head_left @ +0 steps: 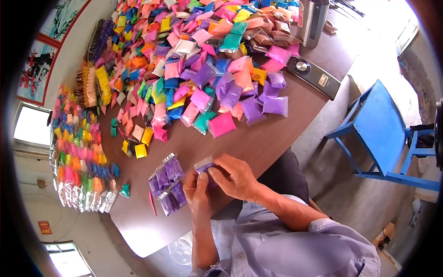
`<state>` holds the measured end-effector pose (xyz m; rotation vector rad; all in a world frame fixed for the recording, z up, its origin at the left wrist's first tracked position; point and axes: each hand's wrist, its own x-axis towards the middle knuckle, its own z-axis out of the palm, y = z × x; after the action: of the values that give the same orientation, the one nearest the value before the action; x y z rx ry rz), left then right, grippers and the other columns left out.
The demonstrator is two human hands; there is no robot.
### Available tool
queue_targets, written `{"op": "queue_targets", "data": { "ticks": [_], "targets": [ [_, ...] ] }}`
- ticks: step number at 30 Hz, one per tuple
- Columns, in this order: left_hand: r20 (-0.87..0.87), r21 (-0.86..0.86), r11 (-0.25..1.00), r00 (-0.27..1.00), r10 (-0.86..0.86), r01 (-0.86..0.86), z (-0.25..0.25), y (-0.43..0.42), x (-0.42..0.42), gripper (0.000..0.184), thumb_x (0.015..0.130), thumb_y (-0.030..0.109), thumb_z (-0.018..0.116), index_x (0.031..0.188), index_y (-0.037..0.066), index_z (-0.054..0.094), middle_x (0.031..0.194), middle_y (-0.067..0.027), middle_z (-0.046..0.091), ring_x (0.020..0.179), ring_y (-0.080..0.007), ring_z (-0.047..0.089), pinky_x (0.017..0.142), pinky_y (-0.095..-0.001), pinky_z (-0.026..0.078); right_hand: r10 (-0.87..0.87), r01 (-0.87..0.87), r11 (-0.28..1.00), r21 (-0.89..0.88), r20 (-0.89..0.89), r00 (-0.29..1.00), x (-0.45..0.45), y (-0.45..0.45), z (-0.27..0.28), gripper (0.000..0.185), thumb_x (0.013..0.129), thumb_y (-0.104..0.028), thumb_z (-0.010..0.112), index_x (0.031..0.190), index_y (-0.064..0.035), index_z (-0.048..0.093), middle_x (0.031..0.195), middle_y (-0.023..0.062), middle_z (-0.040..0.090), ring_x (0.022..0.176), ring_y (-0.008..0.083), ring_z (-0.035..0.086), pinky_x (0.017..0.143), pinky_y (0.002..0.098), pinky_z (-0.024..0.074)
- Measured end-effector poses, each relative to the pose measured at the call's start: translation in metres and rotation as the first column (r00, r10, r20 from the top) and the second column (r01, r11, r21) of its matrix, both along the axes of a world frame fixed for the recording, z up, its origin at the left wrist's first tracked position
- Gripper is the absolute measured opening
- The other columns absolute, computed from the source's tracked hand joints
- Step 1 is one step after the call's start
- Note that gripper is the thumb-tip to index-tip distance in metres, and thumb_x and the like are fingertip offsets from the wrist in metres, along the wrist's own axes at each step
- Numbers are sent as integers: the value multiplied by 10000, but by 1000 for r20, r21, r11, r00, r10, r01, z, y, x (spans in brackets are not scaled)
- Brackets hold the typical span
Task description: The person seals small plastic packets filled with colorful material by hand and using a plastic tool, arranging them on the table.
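Both hands hold one small purple packet (203,165) with a clear top edge, above the near part of the brown table. My left hand (197,190) grips its left side, thumb pressed on the front. My right hand (236,177) pinches the packet from the right with bent fingers. Just left of my hands lies a group of several purple packets (169,196), close together with their clear ends showing. A thin red stick-like thing (152,203) rests beside that group. The lower part of the held packet is hidden by my fingers.
A big heap of colourful packets (184,69) covers the far side of the brown table (295,111). Strips of packets (83,161) hang at the left edge. A dark scale-like device (314,77) and a metal jug (313,23) stand at right, beyond them a blue stool (376,122).
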<state>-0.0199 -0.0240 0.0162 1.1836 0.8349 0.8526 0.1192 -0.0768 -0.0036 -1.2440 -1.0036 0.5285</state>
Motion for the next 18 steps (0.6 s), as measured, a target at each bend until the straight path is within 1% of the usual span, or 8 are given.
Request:
{"op": "queue_targets", "data": {
  "ticks": [3,4,8,11,13,16,17,18],
  "targets": [
    [-33,6,999,998,50,-50,1,-1,5,161,1024,131,607,1138,25,650,1068,-38,684,983,-119,631,898,-273,504,8,-8,999,31,10,1000,1,1,2,123,903,-104,691,955,-8,634,799,154,576,682,341,590,584,408,464],
    [-13,-7,998,998,57,-57,-5,1,1,167,1022,129,612,1149,24,645,1077,-43,688,982,-118,635,902,-276,505,10,-10,999,34,4,1000,2,1,4,123,903,-104,691,955,-8,634,799,154,576,682,341,590,584,408,464],
    [-26,23,997,997,68,-67,-12,2,-4,172,1024,129,611,1158,27,647,1070,-46,690,973,-118,640,895,-273,505,-7,7,999,33,-11,1000,3,1,4,101,898,-84,689,955,-13,644,797,151,579,677,341,585,584,411,464],
    [-88,12,999,995,48,-47,-9,0,-4,158,1024,130,611,1143,33,648,1061,-45,691,969,-118,642,880,-265,506,-21,22,999,23,-44,999,3,1,4,93,900,-77,684,960,-17,648,800,151,584,693,349,593,592,422,469],
    [-72,-48,993,992,108,-111,10,-5,12,109,1019,125,616,1082,42,651,1029,-35,688,944,-111,634,849,-262,504,-16,16,1000,2,-64,998,2,1,4,96,903,-83,683,965,-19,649,804,154,588,711,360,601,600,436,474],
    [-113,-33,987,982,150,-155,-7,0,-2,89,1016,121,619,1047,45,654,1004,-26,682,926,-107,621,837,-265,495,-15,15,1000,16,-24,1000,4,1,4,84,894,-74,686,963,-29,667,784,145,596,710,347,604,598,430,476],
    [-78,-42,988,987,144,-147,-13,2,-6,74,1017,113,617,1022,49,654,992,-23,679,914,-103,612,833,-265,488,-6,6,1000,12,-16,1000,5,1,8,77,892,-72,686,957,-33,673,779,141,600,707,344,602,599,429,477],
    [-85,-18,986,983,164,-166,-12,3,-5,84,1008,120,634,1005,46,672,934,16,648,859,-65,562,773,-236,447,8,-9,999,-33,-13,1000,5,1,9,72,888,-77,692,946,-36,681,794,141,617,717,347,608,612,422,490]
  ]
}}
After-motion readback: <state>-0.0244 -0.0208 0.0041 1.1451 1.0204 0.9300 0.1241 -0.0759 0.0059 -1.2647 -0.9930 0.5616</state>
